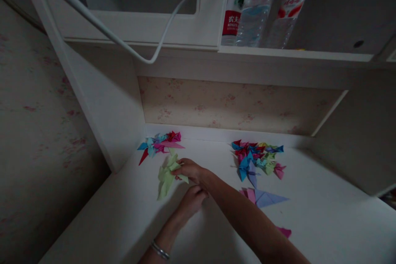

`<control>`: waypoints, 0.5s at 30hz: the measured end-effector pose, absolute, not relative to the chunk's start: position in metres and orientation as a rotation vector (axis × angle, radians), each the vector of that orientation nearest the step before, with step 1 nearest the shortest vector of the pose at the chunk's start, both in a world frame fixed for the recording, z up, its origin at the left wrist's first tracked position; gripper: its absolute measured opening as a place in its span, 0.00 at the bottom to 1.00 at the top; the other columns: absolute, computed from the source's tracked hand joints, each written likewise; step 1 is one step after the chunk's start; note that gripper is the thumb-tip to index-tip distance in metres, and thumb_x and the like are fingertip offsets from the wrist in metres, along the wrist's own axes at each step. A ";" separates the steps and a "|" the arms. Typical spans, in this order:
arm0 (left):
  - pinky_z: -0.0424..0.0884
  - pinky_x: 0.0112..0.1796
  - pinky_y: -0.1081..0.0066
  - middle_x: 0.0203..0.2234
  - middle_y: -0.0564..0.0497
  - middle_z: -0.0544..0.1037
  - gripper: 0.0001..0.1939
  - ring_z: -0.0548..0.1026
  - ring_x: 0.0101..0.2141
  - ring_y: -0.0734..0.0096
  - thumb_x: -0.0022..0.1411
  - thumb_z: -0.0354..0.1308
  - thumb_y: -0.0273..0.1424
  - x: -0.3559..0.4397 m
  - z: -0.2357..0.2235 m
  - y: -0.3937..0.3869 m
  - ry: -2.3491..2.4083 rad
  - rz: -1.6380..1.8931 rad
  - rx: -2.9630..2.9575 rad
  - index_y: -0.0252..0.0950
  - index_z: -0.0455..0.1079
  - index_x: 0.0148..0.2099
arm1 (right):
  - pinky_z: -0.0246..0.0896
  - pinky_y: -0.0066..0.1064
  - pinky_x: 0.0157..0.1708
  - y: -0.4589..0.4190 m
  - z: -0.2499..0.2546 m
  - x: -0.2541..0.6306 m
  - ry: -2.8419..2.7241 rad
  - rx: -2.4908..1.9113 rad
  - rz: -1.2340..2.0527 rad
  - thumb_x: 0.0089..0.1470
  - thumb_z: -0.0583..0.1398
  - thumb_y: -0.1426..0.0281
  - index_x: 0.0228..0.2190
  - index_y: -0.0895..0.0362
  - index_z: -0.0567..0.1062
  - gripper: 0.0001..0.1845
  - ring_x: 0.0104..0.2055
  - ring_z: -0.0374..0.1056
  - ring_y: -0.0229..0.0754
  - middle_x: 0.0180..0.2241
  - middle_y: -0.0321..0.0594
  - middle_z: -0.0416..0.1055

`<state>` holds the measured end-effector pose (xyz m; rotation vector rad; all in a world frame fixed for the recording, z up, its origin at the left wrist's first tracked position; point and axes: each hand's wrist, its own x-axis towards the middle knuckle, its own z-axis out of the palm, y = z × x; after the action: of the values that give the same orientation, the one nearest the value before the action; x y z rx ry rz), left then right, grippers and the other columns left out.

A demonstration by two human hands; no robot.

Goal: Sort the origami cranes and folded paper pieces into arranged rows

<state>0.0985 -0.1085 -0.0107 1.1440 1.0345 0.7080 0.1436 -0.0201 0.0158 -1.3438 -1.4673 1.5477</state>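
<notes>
My right hand (pixel 189 170) reaches across to the left side of the white desk. Its fingers close on a light green folded paper (pixel 167 178), one of several overlapping green pieces there; I cannot tell exactly how many it grips. Below its wrist is my left hand (pixel 194 201), with a silver bangle (pixel 160 250) on the arm. The left fingers are curled in, and whatever they hold, if anything, is hidden. Behind the green paper lies a small pile of colourful folded papers (pixel 159 143). A larger heap of paper cranes (pixel 247 157) rests to the right.
A lavender folded paper (pixel 269 199) and pink papers (pixel 247 193) lie right of my arms, with a magenta piece (pixel 284 232) nearer me. Overhead, a shelf (pixel 293 54) holds plastic bottles (pixel 253 16). A white cable (pixel 123 45) hangs across the upper left.
</notes>
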 end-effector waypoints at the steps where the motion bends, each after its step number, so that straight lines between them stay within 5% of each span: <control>1: 0.50 0.19 0.76 0.13 0.62 0.57 0.03 0.54 0.16 0.80 0.49 0.55 0.30 0.098 -0.011 -0.108 1.040 0.711 1.158 0.36 0.65 0.26 | 0.63 0.25 0.25 -0.025 0.021 0.150 -1.435 -1.308 1.555 0.41 0.65 0.75 0.46 0.58 0.69 0.27 0.25 0.67 0.35 0.28 0.34 0.72; 6: 0.42 0.17 0.75 0.10 0.64 0.52 0.07 0.48 0.13 0.82 0.50 0.54 0.35 0.097 -0.020 -0.106 1.061 0.691 1.235 0.37 0.64 0.27 | 0.60 0.24 0.26 -0.059 0.050 0.205 -1.298 -1.121 1.551 0.45 0.64 0.74 0.59 0.51 0.59 0.40 0.24 0.64 0.32 0.27 0.31 0.71; 15: 0.41 0.16 0.76 0.12 0.64 0.52 0.11 0.47 0.13 0.83 0.49 0.56 0.39 0.096 -0.019 -0.107 1.037 0.690 1.306 0.36 0.65 0.28 | 0.56 0.25 0.25 -0.153 0.076 0.324 -0.958 -1.233 1.275 0.45 0.64 0.66 0.56 0.54 0.66 0.36 0.23 0.62 0.33 0.27 0.32 0.71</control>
<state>0.0957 -0.1065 -0.0187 1.3056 1.0366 0.6901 0.3243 -0.1535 0.0757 -1.2332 -0.9581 1.2753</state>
